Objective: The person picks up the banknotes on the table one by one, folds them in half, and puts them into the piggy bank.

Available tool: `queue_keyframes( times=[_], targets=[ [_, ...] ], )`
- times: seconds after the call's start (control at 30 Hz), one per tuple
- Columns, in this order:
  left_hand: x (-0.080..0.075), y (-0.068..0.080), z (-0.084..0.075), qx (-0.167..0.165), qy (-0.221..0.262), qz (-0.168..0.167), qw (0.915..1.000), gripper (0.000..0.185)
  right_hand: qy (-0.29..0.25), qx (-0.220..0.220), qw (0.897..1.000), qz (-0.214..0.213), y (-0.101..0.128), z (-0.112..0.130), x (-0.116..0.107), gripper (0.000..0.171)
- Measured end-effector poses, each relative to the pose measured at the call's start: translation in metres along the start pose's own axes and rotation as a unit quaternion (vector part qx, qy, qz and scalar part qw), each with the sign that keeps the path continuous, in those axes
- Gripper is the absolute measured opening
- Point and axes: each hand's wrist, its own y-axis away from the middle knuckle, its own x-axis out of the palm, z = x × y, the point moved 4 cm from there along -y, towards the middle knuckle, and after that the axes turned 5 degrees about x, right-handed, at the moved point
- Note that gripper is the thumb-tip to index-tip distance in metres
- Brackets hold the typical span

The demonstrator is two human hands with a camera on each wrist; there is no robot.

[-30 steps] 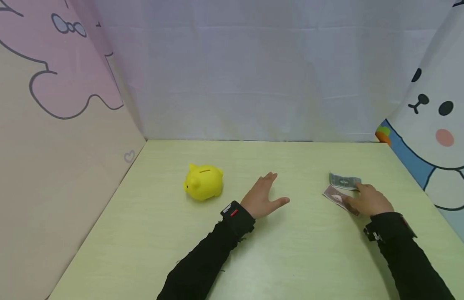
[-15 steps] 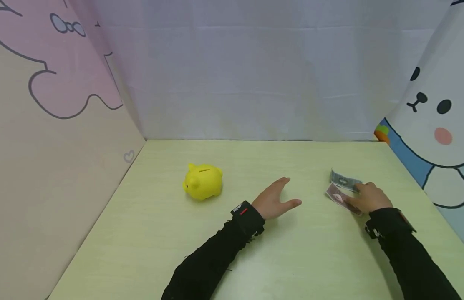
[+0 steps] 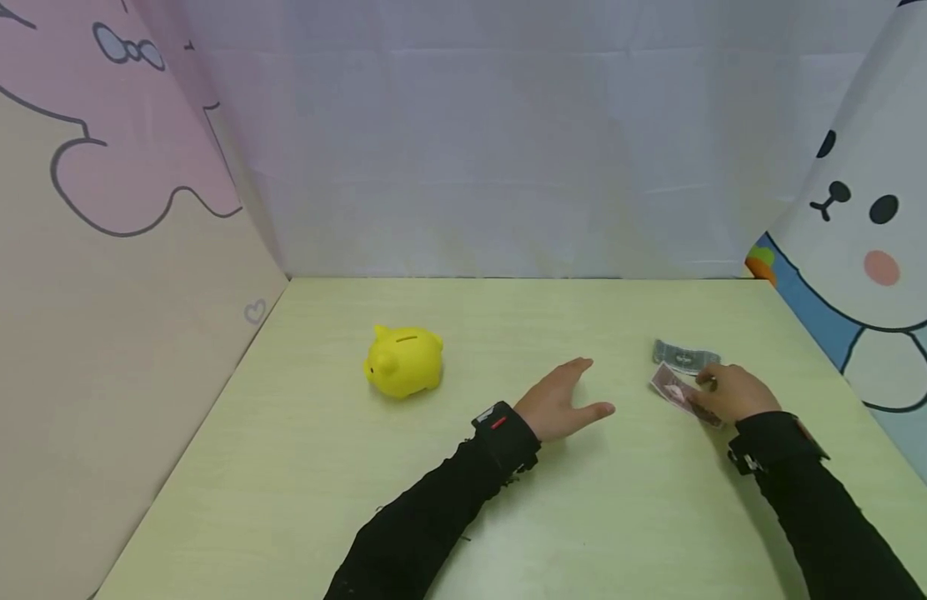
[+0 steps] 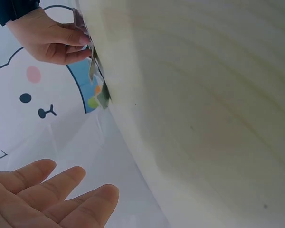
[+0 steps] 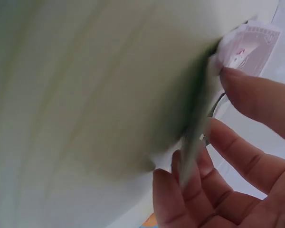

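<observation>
Right hand [image 3: 729,393] curls fingers onto thin reddish paper banknote [image 3: 677,392], right of centre; left hand [image 3: 561,402] lies flat, fingers spread, holding nothing.

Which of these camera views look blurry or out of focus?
Head view: sharp and evenly lit, soft shadow under the left hand. Right wrist view: the table is smeared, and the banknotes and fingers are soft. Left wrist view: mostly clear, near fingers slightly soft.

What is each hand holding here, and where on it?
Right hand pinches the reddish banknote at its near edge. Left hand holds nothing.
</observation>
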Motion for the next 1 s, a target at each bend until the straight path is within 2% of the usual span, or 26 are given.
queue_keyframes(
  times=[0.17, 0.37, 0.67, 1.0],
  targets=[
    [0.003, -0.002, -0.001, 0.008, -0.002, 0.008, 0.9999, 0.075, -0.012, 0.000, 1.000, 0.011, -0.002, -0.001, 0.002, 0.040],
    [0.007, -0.006, -0.004, -0.009, 0.026, 0.026, 0.9993, 0.070, -0.022, 0.011, 1.000, 0.015, -0.004, -0.001, 0.002, 0.039],
    [0.015, -0.013, -0.009, -0.031, 0.052, 0.035, 0.9975, 0.065, -0.053, 0.016, 0.998, 0.001, 0.000, -0.001, -0.001, 0.031],
    [0.018, -0.013, -0.008, -0.049, 0.070, 0.040, 0.9955, 0.063, -0.095, 0.005, 0.995, -0.017, 0.006, -0.001, -0.005, 0.025]
  ],
)
